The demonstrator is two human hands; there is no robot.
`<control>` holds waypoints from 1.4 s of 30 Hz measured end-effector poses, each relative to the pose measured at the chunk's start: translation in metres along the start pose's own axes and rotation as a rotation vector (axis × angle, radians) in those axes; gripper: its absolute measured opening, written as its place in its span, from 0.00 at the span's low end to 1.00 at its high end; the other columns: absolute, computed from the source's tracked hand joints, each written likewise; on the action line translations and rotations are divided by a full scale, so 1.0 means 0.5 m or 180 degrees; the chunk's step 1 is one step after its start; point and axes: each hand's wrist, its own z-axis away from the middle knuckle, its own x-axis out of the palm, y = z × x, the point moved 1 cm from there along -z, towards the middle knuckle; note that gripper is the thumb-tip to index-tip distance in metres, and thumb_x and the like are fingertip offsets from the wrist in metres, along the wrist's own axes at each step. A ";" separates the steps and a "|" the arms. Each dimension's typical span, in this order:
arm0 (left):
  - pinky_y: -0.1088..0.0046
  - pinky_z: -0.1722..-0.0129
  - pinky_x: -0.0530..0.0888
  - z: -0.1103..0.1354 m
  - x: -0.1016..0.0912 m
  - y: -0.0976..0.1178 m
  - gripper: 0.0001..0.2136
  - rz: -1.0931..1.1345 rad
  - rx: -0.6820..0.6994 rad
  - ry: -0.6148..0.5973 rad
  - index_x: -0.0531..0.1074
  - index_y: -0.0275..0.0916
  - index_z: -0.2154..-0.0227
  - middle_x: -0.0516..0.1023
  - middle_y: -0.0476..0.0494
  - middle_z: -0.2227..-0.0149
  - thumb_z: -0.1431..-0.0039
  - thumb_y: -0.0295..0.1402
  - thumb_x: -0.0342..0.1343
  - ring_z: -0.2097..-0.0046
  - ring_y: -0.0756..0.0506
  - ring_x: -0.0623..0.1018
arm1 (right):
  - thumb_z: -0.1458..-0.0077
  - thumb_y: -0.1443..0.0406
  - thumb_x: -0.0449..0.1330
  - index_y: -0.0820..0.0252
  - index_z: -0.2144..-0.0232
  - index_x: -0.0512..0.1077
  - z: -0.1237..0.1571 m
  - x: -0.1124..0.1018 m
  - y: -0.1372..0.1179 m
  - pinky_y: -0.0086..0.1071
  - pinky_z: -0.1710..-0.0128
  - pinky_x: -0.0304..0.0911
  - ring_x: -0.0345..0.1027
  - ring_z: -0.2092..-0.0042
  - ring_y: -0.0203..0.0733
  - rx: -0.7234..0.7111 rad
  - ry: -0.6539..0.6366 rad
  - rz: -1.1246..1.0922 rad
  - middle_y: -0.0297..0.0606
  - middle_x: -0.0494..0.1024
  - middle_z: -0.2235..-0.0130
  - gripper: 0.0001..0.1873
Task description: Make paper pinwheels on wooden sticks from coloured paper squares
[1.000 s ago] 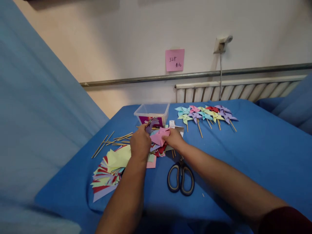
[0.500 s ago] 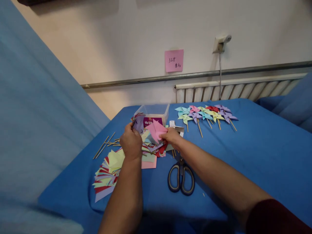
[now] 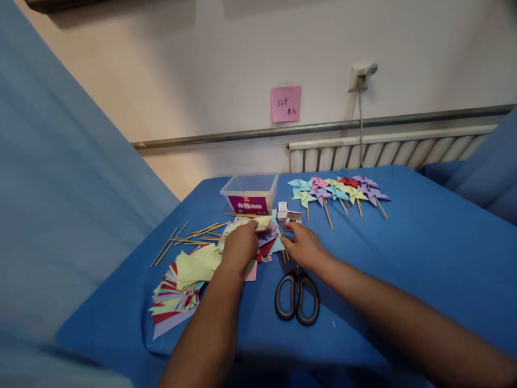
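My left hand [image 3: 241, 247] is closed on a bundle of coloured paper pieces [image 3: 265, 222], pale yellow on top, above a loose heap of more cut paper [image 3: 266, 248]. My right hand [image 3: 304, 247] has its fingers apart and holds nothing. It hovers beside a few thin wooden sticks [image 3: 285, 254] and a small white open box [image 3: 293, 216]. Dark-handled scissors [image 3: 297, 296] lie below the right hand, blades partly hidden by it. A fanned pile of coloured paper [image 3: 177, 293] spreads out left of my left forearm.
A clear plastic tub [image 3: 250, 186] with a purple label stands at the back. Loose wooden sticks [image 3: 169, 245] lie at left. Several finished paper pinwheels [image 3: 339, 191] on sticks rest at back right. A pink note [image 3: 286, 104] hangs on the wall above a metal rail [image 3: 242, 132].
My left hand has come down and right with its paper bundle, uncovering the tub. The pink pinwheel-shaped paper has left my right hand's grasp; that hand has moved slightly right and opened.
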 end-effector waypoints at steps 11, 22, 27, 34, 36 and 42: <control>0.67 0.56 0.69 -0.024 0.006 -0.049 0.24 0.0577 0.0333 -0.0257 0.76 0.36 0.54 0.79 0.34 0.52 0.52 0.44 0.62 0.52 0.37 0.77 | 0.48 0.66 0.58 0.58 0.61 0.76 0.050 0.020 0.068 0.26 0.78 0.53 0.61 0.78 0.33 0.0273 -0.0675 -0.0943 0.29 0.71 0.78 0.11; 0.67 0.63 0.66 -0.016 0.010 -0.035 0.13 -0.0026 0.0765 -0.0314 0.77 0.39 0.65 0.79 0.37 0.61 0.51 0.41 0.61 0.58 0.38 0.76 | 0.48 0.67 0.58 0.59 0.66 0.76 0.048 0.016 0.065 0.28 0.72 0.59 0.67 0.73 0.35 0.0110 -0.0770 -0.0939 0.33 0.77 0.72 0.09; 0.69 0.66 0.64 -0.018 0.015 -0.036 0.11 -0.0004 0.0652 -0.0237 0.76 0.40 0.67 0.79 0.38 0.62 0.51 0.40 0.60 0.60 0.39 0.75 | 0.48 0.67 0.58 0.58 0.66 0.77 0.046 0.017 0.069 0.29 0.69 0.61 0.69 0.70 0.36 0.0028 -0.0816 -0.0892 0.34 0.79 0.69 0.09; 0.70 0.69 0.61 -0.021 0.006 -0.039 0.13 0.0374 0.0061 -0.0251 0.77 0.41 0.68 0.80 0.41 0.66 0.43 0.43 0.53 0.65 0.42 0.76 | 0.48 0.66 0.58 0.59 0.65 0.77 0.045 0.027 0.083 0.28 0.71 0.60 0.68 0.70 0.36 -0.0035 -0.0840 -0.0883 0.34 0.78 0.70 0.09; 0.70 0.70 0.61 -0.021 -0.002 -0.039 0.14 0.0354 -0.0083 -0.0127 0.77 0.41 0.70 0.80 0.41 0.68 0.40 0.41 0.48 0.67 0.43 0.75 | 0.48 0.66 0.58 0.59 0.65 0.77 0.045 0.027 0.083 0.28 0.70 0.60 0.68 0.70 0.36 -0.0055 -0.0843 -0.0880 0.34 0.78 0.70 0.09; 0.70 0.69 0.63 -0.023 -0.013 -0.050 0.11 0.1016 -0.0812 0.0851 0.76 0.40 0.68 0.80 0.42 0.69 0.43 0.38 0.50 0.67 0.43 0.76 | 0.47 0.66 0.57 0.59 0.66 0.77 0.045 0.020 0.073 0.27 0.71 0.59 0.67 0.71 0.35 -0.0013 -0.0818 -0.0961 0.33 0.78 0.72 0.08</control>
